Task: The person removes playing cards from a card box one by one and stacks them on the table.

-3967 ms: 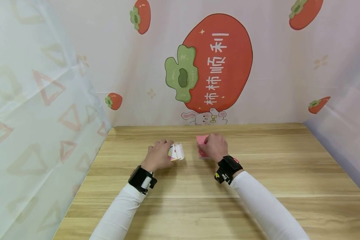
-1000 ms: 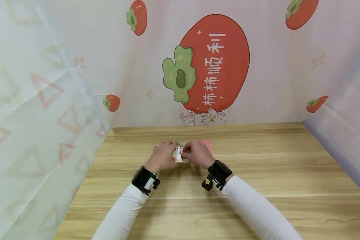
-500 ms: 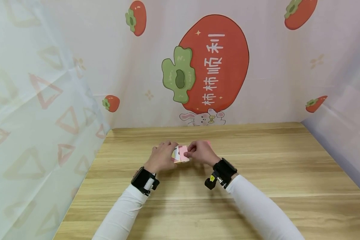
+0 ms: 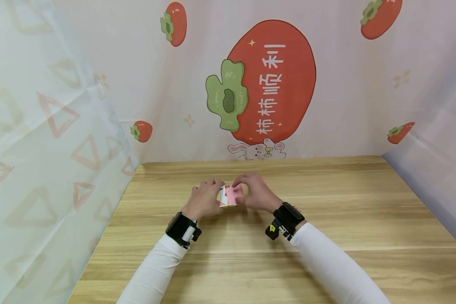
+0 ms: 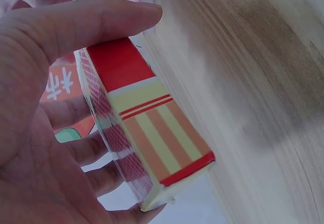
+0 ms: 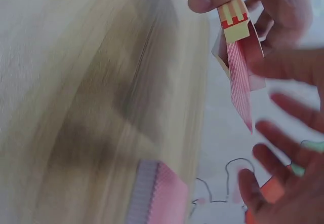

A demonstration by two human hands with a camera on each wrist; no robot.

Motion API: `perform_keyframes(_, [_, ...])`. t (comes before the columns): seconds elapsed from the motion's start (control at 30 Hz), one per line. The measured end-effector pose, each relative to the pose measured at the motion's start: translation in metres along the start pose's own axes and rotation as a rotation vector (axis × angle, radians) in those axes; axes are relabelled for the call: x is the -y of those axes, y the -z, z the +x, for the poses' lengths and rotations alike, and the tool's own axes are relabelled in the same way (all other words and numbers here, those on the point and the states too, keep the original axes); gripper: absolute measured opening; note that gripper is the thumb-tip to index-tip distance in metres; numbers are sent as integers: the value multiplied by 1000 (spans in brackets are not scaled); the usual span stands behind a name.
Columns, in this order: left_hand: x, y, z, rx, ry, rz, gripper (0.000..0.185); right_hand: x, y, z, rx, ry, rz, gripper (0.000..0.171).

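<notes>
A card box point(image 4: 225, 196) (red, striped, no legible writing) is gripped by the left hand point(image 4: 204, 198); cards point(image 4: 234, 195) are pressed in by the right hand's point(image 4: 255, 195) straight fingers, mid-desk point(image 4: 327, 236).

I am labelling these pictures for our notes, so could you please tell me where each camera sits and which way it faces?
Head: worn on the head, looking forward and down over the wooden table; both sleeves, wrist straps, the left hand and right hand show.
Left wrist: worn on that wrist, looking along the palm at the card box; fingers show.
Right wrist: worn on that wrist, blurred, facing the box and the card stack; the right hand's fingers show.
All three views share the box.
</notes>
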State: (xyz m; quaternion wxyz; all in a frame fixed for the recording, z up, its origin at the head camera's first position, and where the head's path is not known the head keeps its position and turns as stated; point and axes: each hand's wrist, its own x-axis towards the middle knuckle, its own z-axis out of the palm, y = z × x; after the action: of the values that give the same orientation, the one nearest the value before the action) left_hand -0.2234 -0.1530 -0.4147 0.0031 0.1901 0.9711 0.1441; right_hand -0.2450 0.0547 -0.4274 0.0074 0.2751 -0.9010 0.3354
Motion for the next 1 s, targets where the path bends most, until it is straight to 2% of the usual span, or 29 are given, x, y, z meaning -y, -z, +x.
perform_keyframes(0.1, [0,0,0,4,-5,9,73,2,-1,1,67,156,-118,38])
perform_keyframes(0.2, [0,-1,1,8,-9,17,73,5,-2,2,110,219,-180,36])
perform_keyframes(0.6, [2,-3,0,12,-8,12,73,10,4,-3,142,164,-218,32])
perform_keyframes(0.8, [2,-2,-1,18,0,9,73,9,5,-3,139,186,-265,28])
perform_keyframes(1.0, [2,1,-2,3,5,7,74,9,9,-3,147,189,-250,28])
